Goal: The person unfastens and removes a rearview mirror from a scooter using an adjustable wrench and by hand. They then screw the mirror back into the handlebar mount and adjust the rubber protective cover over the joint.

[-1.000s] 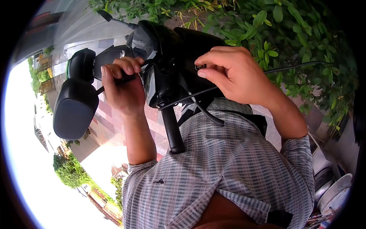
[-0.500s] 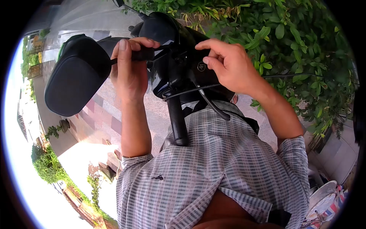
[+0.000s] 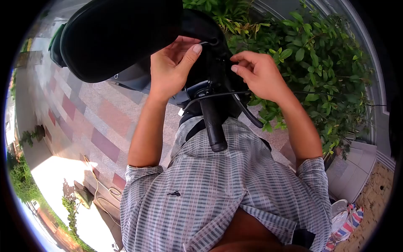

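A black rear-view mirror (image 3: 121, 38), its dark back toward me, looms large at the upper left. My left hand (image 3: 170, 71) is at its stem end, with the fingers curled in behind the mirror and the thumb raised beside them; part of the grip is hidden. Right of that thumb, a short stem end meets a black mount on the scooter's handlebar. My right hand (image 3: 262, 77) hovers to the right of the handlebar, thumb and forefinger bent with a small gap between them. Below the hands are the rubber handlebar grip (image 3: 213, 128) and the brake lever (image 3: 249, 113).
Leafy bushes (image 3: 302, 59) crowd the right side, close to my right arm. Paving tiles (image 3: 105, 117) extend on the left, where a hose (image 3: 98, 185) lies. A striped bag (image 3: 350, 218) is at the lower right.
The mirror has swung upward and rightward and looks larger. My left hand has moved right, closer to the handlebar mount. My right hand keeps nearly the same pose. The view has shifted.
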The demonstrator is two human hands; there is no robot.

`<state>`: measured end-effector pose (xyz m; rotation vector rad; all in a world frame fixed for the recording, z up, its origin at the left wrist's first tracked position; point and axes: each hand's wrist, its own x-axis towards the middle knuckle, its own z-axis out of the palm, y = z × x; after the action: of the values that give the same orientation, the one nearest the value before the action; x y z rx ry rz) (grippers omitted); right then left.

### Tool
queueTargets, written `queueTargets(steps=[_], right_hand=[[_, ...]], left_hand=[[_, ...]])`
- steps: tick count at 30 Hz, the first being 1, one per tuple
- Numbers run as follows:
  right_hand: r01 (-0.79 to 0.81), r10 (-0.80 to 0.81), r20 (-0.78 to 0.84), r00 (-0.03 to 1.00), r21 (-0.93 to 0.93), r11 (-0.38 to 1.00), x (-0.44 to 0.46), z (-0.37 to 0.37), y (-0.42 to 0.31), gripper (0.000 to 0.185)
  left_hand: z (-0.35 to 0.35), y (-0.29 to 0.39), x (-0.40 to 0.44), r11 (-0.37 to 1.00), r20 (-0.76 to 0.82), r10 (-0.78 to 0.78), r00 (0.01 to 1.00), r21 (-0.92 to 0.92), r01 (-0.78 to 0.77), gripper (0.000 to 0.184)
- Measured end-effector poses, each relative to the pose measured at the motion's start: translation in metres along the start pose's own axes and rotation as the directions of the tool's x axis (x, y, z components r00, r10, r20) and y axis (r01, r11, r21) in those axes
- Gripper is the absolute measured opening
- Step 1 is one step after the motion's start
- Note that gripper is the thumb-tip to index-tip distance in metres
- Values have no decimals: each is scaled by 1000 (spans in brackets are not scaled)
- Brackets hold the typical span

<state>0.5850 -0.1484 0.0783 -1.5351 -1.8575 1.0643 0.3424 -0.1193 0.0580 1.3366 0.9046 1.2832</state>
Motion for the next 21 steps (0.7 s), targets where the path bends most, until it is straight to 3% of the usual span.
queueTargets(steps=[6,9,12,16,19,21], right_hand=[[19,-30,-86,996,-131,991,28,8,-24,39],[118,-147,-121,982,-222,968,37,13,-26,41],[199,-227,-152,962,-182,963,35,12,-44,42],[427,-479,-193,856,-257,867,42,7,-82,38],[524,-613,-121,781,-407,748,54,5,-91,40],[479,-522,-149,840,-250,841,57,6,-81,39]], left_hand=[[-18,-12,-12,995,-91,-88,992,45,92,22],[-25,-10,-18,991,-95,-133,987,23,136,19],[-29,-20,-24,995,-109,-101,989,-14,100,18],[-24,-24,-31,999,-136,-33,990,-25,30,22],[-23,-31,-33,1000,-133,-9,991,0,9,21],[-23,-30,-33,999,-133,-10,991,-32,6,21]])
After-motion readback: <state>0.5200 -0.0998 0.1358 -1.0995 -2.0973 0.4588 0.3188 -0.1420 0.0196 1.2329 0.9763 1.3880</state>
